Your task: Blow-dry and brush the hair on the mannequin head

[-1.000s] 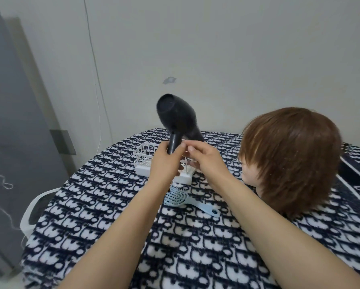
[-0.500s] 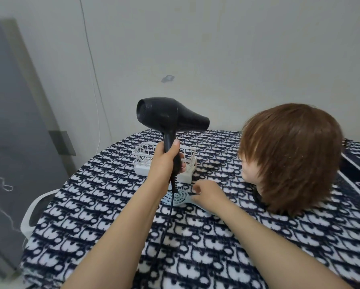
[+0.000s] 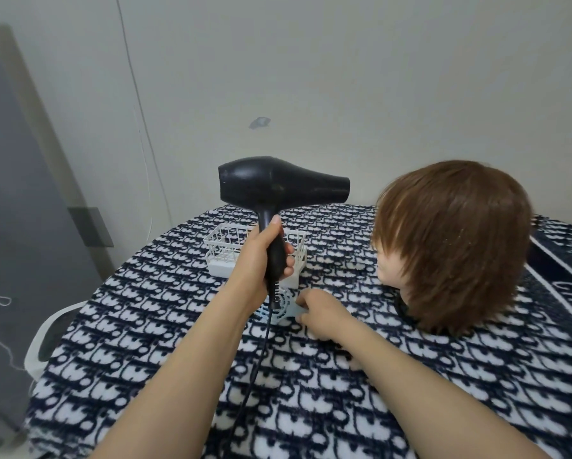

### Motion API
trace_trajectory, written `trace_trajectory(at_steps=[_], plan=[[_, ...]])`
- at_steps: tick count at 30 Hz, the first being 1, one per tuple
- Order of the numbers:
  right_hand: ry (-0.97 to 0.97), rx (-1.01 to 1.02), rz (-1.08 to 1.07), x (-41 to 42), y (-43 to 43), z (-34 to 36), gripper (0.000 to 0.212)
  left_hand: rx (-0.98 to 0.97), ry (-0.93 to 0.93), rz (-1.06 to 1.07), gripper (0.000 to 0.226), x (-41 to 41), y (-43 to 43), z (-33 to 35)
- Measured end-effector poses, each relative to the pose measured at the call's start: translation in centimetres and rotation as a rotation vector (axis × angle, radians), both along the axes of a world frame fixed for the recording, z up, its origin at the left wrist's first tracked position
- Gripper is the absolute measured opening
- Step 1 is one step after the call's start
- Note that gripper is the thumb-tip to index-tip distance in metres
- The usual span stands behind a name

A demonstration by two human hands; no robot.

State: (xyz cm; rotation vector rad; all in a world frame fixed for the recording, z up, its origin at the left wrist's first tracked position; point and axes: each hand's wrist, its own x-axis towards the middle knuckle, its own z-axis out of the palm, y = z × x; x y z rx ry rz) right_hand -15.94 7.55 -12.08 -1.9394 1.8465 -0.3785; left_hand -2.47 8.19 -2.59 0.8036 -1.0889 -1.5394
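- Fingers of the left hand [image 3: 261, 256] wrap fully round the black handle of the hair dryer [image 3: 278, 187], thumb up the near side, a firm closed grip that carries the whole tool clear of the table.
- Dryer barrel sits level, with its nozzle turned toward the fringe of the mannequin head [image 3: 453, 246], apart from the hair; that aim looks chosen so air would meet the hair head-on.
- Cord [image 3: 255, 369] hangs from the handle base and trails down over the patterned cloth [image 3: 344, 409], slack enough not to tug.
- Right hand [image 3: 321, 313] lies low on the cloth with fingers curled over the handle of the pale blue brush [image 3: 279, 309]; whether they have closed on it or only rest there I cannot tell.
- Brush head lies flat just before the white basket [image 3: 231, 250], within easy reach of both hands.
- Mannequin head stands upright on the cloth to the right, brown hair falling evenly; by my reading, drying and brushing have not yet begun, and lifting the brush is the step in hand.
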Motion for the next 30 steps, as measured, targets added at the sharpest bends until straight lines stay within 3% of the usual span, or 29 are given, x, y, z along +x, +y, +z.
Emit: trace_trajectory(at_steps=[5, 7, 23, 27, 30], plan=[[-0.318, 0.057, -0.056, -0.6, 1.1, 1.7, 0.014, -0.013, -0.008, 0.005, 0.03, -1.0, 0.4, 0.0], [-0.424, 0.027, -0.082, -1.0, 1.7, 2.9, 0.02, -0.027, -0.022, 0.009, 0.031, -1.6, 0.6, 0.0], [-0.61, -0.151, -0.244, -4.9, 4.9, 5.1, 0.02, -0.153, -0.049, 0.103, 0.031, -4.5, 3.3, 1.5], [-0.615, -0.211, -0.232, -5.7, 6.3, 5.6, 0.007, -0.196, -0.059, 0.164, 0.027, -5.1, 4.0, 1.4], [-0.596, -0.271, -0.221, -6.5, 7.7, 5.9, 0.021, -0.258, -0.054, 0.194, 0.022, -5.5, 4.8, 1.4]])
